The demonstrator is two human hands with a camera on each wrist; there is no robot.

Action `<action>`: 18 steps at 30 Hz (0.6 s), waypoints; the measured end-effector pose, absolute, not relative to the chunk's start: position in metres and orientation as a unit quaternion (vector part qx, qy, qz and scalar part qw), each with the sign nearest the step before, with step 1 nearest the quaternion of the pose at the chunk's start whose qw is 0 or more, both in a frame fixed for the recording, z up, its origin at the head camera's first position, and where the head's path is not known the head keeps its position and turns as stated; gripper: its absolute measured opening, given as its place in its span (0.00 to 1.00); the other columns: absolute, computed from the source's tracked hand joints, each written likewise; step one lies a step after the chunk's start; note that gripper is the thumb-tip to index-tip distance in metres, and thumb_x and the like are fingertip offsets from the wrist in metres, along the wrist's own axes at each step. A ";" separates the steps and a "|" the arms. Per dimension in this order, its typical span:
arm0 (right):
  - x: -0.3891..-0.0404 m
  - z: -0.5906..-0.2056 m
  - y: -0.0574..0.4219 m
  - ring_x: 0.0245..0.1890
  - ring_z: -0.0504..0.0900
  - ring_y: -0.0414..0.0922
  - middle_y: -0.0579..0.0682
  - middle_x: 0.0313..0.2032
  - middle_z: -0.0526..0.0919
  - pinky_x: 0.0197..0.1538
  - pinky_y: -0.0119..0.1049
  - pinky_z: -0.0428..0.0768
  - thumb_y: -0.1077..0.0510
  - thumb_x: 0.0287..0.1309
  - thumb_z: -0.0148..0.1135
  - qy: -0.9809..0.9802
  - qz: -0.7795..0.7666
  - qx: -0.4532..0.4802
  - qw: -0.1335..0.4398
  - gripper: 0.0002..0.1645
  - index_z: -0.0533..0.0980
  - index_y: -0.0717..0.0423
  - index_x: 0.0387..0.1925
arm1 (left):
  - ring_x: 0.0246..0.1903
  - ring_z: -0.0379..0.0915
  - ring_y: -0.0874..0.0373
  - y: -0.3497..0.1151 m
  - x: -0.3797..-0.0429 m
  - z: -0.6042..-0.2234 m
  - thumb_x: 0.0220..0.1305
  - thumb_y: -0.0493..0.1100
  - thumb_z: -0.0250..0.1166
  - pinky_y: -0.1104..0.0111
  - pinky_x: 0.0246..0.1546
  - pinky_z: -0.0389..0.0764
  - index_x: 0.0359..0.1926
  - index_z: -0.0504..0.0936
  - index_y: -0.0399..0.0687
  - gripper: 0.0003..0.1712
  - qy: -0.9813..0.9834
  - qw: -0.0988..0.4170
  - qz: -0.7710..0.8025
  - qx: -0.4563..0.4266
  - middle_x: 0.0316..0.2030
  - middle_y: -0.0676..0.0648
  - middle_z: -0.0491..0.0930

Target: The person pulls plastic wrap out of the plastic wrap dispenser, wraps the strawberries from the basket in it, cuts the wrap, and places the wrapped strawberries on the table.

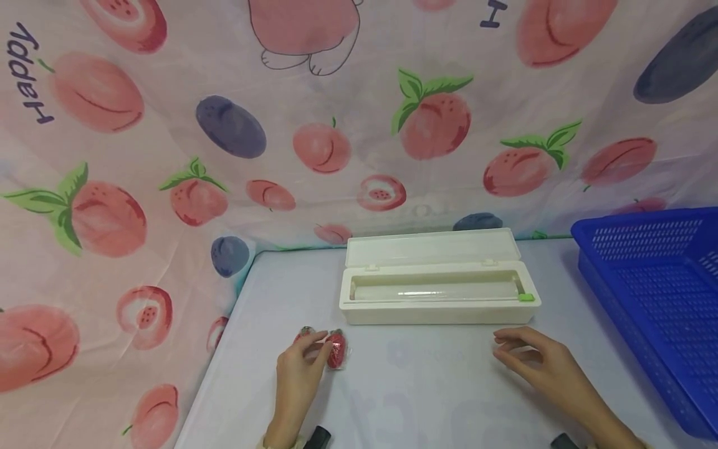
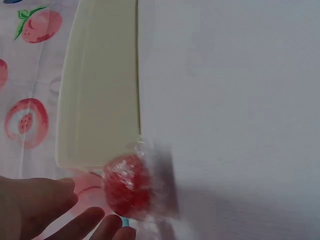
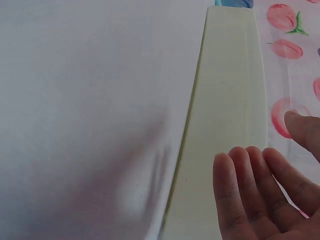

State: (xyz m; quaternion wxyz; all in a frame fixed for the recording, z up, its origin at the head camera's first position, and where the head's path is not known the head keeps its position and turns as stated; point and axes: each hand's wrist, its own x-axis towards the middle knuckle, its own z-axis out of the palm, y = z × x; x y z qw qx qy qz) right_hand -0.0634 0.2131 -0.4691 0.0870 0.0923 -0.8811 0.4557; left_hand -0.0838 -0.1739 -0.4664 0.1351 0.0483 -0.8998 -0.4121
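Observation:
Two red strawberries wrapped in clear film lie on the table's left half. The right-hand wrapped strawberry (image 1: pixel 336 350) sits just beside the fingertips of my left hand (image 1: pixel 300 368); the other strawberry (image 1: pixel 305 333) is partly hidden behind that hand. In the left wrist view, the thumb and fingers are spread apart, with a film-wrapped strawberry (image 2: pixel 127 185) just past them. My right hand (image 1: pixel 541 362) hovers over the table with nothing in it, fingers loosely bent. Behind both hands stands a white cling film dispenser (image 1: pixel 437 314), its lid raised, with a film roll inside.
A green slide cutter (image 1: pixel 525 297) sits at the right end of the dispenser's front edge. At the far right is a blue plastic basket (image 1: pixel 617 330). A fruit-printed cloth (image 1: pixel 370 112) hangs behind and to the left of the white-covered table (image 1: pixel 415 399).

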 end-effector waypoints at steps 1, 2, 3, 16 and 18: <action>-0.063 -0.469 0.213 0.39 0.81 0.29 0.50 0.42 0.86 0.39 0.28 0.83 0.62 0.55 0.72 -0.883 0.451 0.094 0.092 0.17 0.81 0.56 0.48 | 0.32 0.87 0.53 -0.173 -0.084 -0.464 0.58 0.34 0.72 0.70 0.31 0.86 0.43 0.87 0.39 0.11 -0.899 0.137 -0.414 0.046 0.39 0.41 0.87; -0.063 -0.468 0.214 0.40 0.81 0.29 0.51 0.41 0.86 0.39 0.28 0.83 0.62 0.55 0.72 -0.884 0.447 0.098 0.098 0.17 0.81 0.56 0.48 | 0.32 0.87 0.53 -0.172 -0.084 -0.462 0.58 0.34 0.72 0.69 0.31 0.86 0.43 0.87 0.39 0.11 -0.898 0.140 -0.415 0.044 0.38 0.42 0.87; -0.063 -0.467 0.214 0.40 0.80 0.29 0.51 0.42 0.86 0.39 0.28 0.83 0.63 0.54 0.73 -0.885 0.442 0.102 0.104 0.18 0.81 0.56 0.48 | 0.33 0.87 0.53 -0.171 -0.085 -0.460 0.59 0.34 0.72 0.69 0.32 0.86 0.44 0.86 0.39 0.11 -0.898 0.141 -0.416 0.041 0.39 0.43 0.87; -0.061 -0.453 0.207 0.45 0.73 0.27 0.42 0.49 0.78 0.47 0.14 0.72 0.62 0.48 0.77 -0.906 0.354 0.145 0.182 0.27 0.78 0.50 0.51 | 0.47 0.82 0.54 -0.144 -0.080 -0.440 0.55 0.44 0.76 0.56 0.49 0.83 0.51 0.84 0.50 0.22 -0.932 0.193 -0.304 -0.045 0.46 0.49 0.85; -0.061 -0.451 0.204 0.49 0.72 0.32 0.43 0.51 0.77 0.51 0.13 0.66 0.60 0.47 0.78 -0.910 0.339 0.141 0.192 0.28 0.78 0.52 0.52 | 0.51 0.80 0.55 -0.141 -0.079 -0.439 0.54 0.45 0.77 0.57 0.52 0.82 0.53 0.83 0.50 0.24 -0.931 0.205 -0.293 -0.070 0.49 0.50 0.84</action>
